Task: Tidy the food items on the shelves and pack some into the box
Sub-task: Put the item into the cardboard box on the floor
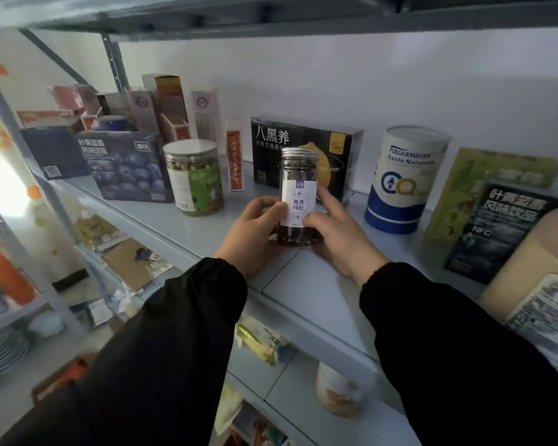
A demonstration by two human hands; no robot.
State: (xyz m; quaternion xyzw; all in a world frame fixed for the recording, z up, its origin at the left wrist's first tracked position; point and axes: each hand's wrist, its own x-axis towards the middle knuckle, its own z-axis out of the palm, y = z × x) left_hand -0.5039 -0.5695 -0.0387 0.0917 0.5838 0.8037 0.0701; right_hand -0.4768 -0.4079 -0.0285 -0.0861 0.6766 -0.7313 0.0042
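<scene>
A tall dark jar (296, 175) with a silver screw lid and a white-purple label stands upright on the grey shelf (319, 284), near its front edge. My left hand (252, 233) wraps its lower left side, thumb on the label. My right hand (339, 233) holds its right side, thumb across the label's lower corner. Both sleeves are black. Behind the jar stands a black box (332, 146) with a yellow lemon picture.
Left along the shelf: a clear jar with a green label (194, 178), a blueberry drink box (126, 165), a thin orange box (235, 156) and several cartons. Right: a blue-white canister (403, 178), a green box (484, 188), a dark blueberry box (496, 233), a beige jug (541, 275). Lower shelves hold packets.
</scene>
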